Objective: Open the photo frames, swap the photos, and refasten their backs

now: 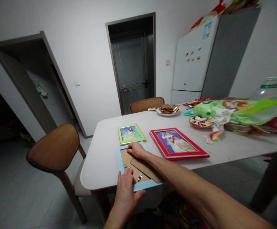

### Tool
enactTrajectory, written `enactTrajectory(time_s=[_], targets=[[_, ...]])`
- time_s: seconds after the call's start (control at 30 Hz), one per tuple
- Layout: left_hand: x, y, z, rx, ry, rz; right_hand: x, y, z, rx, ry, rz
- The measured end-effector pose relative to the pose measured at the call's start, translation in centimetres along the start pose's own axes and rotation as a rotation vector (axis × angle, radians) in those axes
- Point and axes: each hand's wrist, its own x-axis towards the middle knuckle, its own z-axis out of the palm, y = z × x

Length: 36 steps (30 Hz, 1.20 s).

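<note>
A light blue picture frame (146, 184) lies back side up at the table's front edge, its brown backing board (144, 168) showing with small metal clips (140, 177) on it. My left hand (127, 187) holds the frame's near left corner, thumb and fingers around the blue border. My right hand (136, 150) is at the far side of the backing, fingers curled in a pinch on the stand flap (148, 170). Beyond lies a green picture frame (131, 134); to the right is a red picture frame (179, 143), both face up.
On the white table (105, 140) are a plate of wrapped snacks (168, 109), a cut pomegranate (201, 122), peel pieces, crumpled tissue and a green plastic bag (238, 110). A wooden chair (55, 148) stands left, another behind the table. A large clear bottle (268, 89) is at the right.
</note>
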Motion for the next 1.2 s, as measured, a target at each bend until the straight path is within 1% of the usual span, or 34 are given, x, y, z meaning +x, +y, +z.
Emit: enactTrajectory(time_s=[0.17, 0.37, 0.5, 0.6, 0.7, 0.77, 0.83, 0.9, 0.97, 1.07, 1.2], targets=[[0.1, -0.5, 0.4, -0.012, 0.012, 0.007, 0.7, -0.1, 0.1, -0.046, 0.06, 0.081], [0.1, -0.4, 0.4, -0.011, 0.026, 0.011, 1.3, -0.4, 0.3, -0.084, 0.039, 0.133], [0.1, -0.3, 0.3, -0.022, 0.031, 0.001, 1.1, -0.5, 0.5, -0.117, 0.076, 0.17], [0.2, -0.5, 0.4, -0.042, 0.018, 0.008, 0.7, -0.5, 0.0, -0.128, 0.108, 0.174], [0.3, -0.7, 0.5, -0.045, 0.036, 0.022, -0.3, -0.7, -0.7, -0.112, 0.109, 0.13], [0.2, -0.7, 0.6, -0.045, 0.059, 0.038, -1.4, -1.2, -1.2, -0.093, 0.11, 0.08], [0.2, -0.7, 0.7, -0.046, 0.082, 0.056, -3.0, -1.8, -1.4, -0.068, 0.096, -0.009], [0.1, -0.6, 0.7, -0.042, 0.104, 0.07, -4.6, -2.5, -1.3, -0.042, 0.05, -0.126], [0.0, -0.5, 0.6, -0.036, 0.122, 0.075, -5.9, -3.1, -1.0, -0.043, -0.004, -0.213], [-0.1, -0.2, 0.4, -0.041, 0.128, 0.076, -6.6, -3.5, -0.5, -0.081, -0.034, -0.232], [-0.1, -0.1, 0.3, -0.054, 0.114, 0.059, -6.9, -3.3, -0.2, -0.099, -0.037, -0.277]])
